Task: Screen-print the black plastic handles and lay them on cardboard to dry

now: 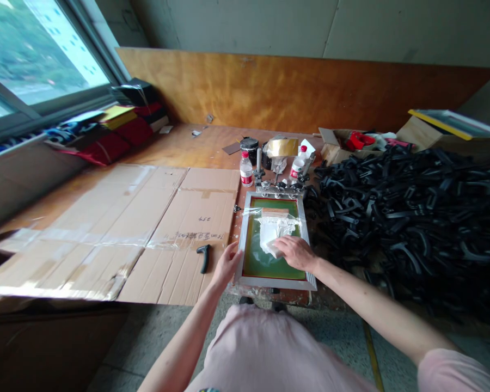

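Observation:
An aluminium screen-printing frame [276,281] lies flat on the workbench, with green-coated mesh [265,264] stretched across it. My right hand [294,253] presses a crumpled white cloth [271,231] against the mesh. My left hand [227,265] rests its fingers on the frame's left rail. A small black handled tool [204,257] lies on the cardboard just left of that hand. Metal hinge clamps [280,187] hold the frame's far edge.
Beyond the clamps stand two plastic bottles [246,170] and a dark ink tin [249,149]. A large heap of black plastic parts [404,218] lies to the right. Taped cardboard sheets [106,234] cover the bench's left side, below a window [36,54].

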Tool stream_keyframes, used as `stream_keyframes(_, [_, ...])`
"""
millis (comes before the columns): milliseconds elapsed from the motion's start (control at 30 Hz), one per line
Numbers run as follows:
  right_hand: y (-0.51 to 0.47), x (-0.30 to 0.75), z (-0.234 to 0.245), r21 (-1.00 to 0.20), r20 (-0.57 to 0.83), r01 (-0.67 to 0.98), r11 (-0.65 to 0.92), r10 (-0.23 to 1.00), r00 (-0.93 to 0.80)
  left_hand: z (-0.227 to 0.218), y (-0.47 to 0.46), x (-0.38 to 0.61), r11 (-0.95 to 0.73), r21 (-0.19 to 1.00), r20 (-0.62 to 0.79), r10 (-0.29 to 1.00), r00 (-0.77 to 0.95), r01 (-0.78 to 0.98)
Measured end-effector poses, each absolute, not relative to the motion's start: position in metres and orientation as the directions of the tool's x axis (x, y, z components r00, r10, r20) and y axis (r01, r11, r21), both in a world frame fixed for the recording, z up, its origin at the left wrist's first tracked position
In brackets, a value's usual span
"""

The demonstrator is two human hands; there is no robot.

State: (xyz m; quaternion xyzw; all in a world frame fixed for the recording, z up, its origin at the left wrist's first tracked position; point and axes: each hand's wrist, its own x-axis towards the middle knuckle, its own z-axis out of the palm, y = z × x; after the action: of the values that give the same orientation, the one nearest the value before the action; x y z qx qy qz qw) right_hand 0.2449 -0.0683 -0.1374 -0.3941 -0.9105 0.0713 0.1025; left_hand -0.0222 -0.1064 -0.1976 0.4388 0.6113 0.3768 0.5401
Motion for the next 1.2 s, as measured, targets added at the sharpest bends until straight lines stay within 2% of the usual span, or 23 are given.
stream_keyframes(67, [-0.064, 0.243, -0.129, -0.246, 0.094, 0.718, 0.651, 0.753, -0.651, -0.194, -0.107, -0.022, 0.337, 0.934, -0.335, 0.942, -0.034, 0.116])
stream_keyframes(167, [-0.033, 0.234, -0.103, -0.306, 0.118, 0.801, 0.514, 0.855, -0.504, -0.177, -0.107, -0.022, 0.355, 0.934, -0.355, 0.935, -0.005, 0.050])
stream_keyframes(267, [0.009, 0.236, -0.075, -0.339, 0.187, 0.870, 0.358, 0.932, -0.310, -0.147, -0.106, -0.024, 0.364, 0.929, -0.362, 0.931, 0.038, -0.070])
stream_keyframes(333, [0.030, 0.255, -0.063, -0.389, 0.290, 0.875, 0.286, 0.940, -0.178, -0.122, -0.101, -0.024, 0.350, 0.922, -0.346, 0.937, 0.053, -0.165])
stream_keyframes(400, [0.040, 0.287, -0.061, -0.501, 0.403, 0.843, 0.197, 0.915, 0.027, -0.095, -0.090, -0.020, 0.278, 0.929, -0.278, 0.960, 0.034, -0.245])
stream_keyframes(433, [0.040, 0.303, -0.066, -0.562, 0.414, 0.817, 0.130, 0.899, 0.142, -0.080, -0.082, -0.017, 0.213, 0.936, -0.218, 0.976, 0.012, -0.280])
stream_keyframes(500, [0.031, 0.327, -0.085, -0.631, 0.330, 0.776, -0.012, 0.901, 0.283, -0.052, -0.062, -0.010, 0.066, 0.941, -0.079, 0.997, -0.025, -0.331])
stream_keyframes(567, [0.012, 0.332, -0.113, -0.607, 0.175, 0.792, -0.064, 0.962, 0.212, -0.026, -0.039, -0.002, -0.029, 0.932, 0.024, 1.000, -0.020, -0.360])
stream_keyframes(633, [-0.011, 0.318, -0.144, -0.519, 0.064, 0.854, 0.038, 0.998, -0.006, -0.006, -0.018, 0.005, -0.055, 0.928, 0.064, 0.998, 0.012, -0.369])
stream_keyframes(700, [-0.032, 0.295, -0.166, -0.391, 0.034, 0.903, 0.177, 0.983, -0.178, -0.001, -0.009, 0.012, -0.076, 0.920, 0.076, 0.997, -0.014, -0.385])
stream_keyframes(767, [-0.047, 0.270, -0.177, -0.284, 0.016, 0.935, 0.213, 0.976, -0.217, -0.013, -0.016, 0.020, -0.088, 0.913, 0.047, 0.993, -0.112, -0.399])
stream_keyframes(833, [-0.061, 0.247, -0.176, -0.273, -0.004, 0.954, 0.126, 0.991, -0.132, -0.040, -0.042, 0.033, 0.050, 0.925, -0.091, 0.992, -0.092, -0.376])
stream_keyframes(867, [-0.070, 0.236, -0.174, -0.294, 0.004, 0.953, 0.074, 0.997, -0.076, -0.057, -0.060, 0.040, 0.182, 0.922, -0.200, 0.980, -0.019, -0.342])
stream_keyframes(900, [-0.078, 0.225, -0.171, -0.320, 0.037, 0.946, 0.051, 0.998, -0.042, -0.075, -0.078, 0.048, 0.377, 0.887, -0.350, 0.926, 0.145, -0.267])
stream_keyframes(933, [-0.087, 0.214, -0.167, -0.344, 0.092, 0.935, 0.083, 0.994, -0.055, -0.092, -0.097, 0.054, 0.508, 0.831, -0.456, 0.855, 0.245, -0.226])
stream_keyframes(1000, [-0.101, 0.199, -0.163, -0.360, 0.219, 0.879, 0.311, 0.945, -0.245, -0.121, -0.126, 0.059, 0.592, 0.759, -0.528, 0.803, 0.276, -0.272])
stream_keyframes(1067, [-0.104, 0.201, -0.162, -0.357, 0.300, 0.769, 0.531, 0.844, -0.444, -0.141, -0.138, 0.047, 0.583, 0.748, -0.557, 0.811, 0.178, -0.317])
stream_keyframes(1100, [-0.101, 0.211, -0.163, -0.361, 0.316, 0.747, 0.558, 0.827, -0.466, -0.149, -0.137, 0.033, 0.564, 0.775, -0.559, 0.822, 0.105, -0.287])
stream_keyframes(1133, [-0.095, 0.228, -0.166, -0.361, 0.312, 0.772, 0.524, 0.847, -0.429, -0.156, -0.133, 0.014, 0.548, 0.810, -0.556, 0.831, 0.024, -0.210])
stream_keyframes(1200, [-0.077, 0.277, -0.176, -0.329, 0.252, 0.898, 0.293, 0.943, -0.215, -0.168, -0.121, -0.034, 0.526, 0.848, -0.513, 0.846, -0.144, 0.062])
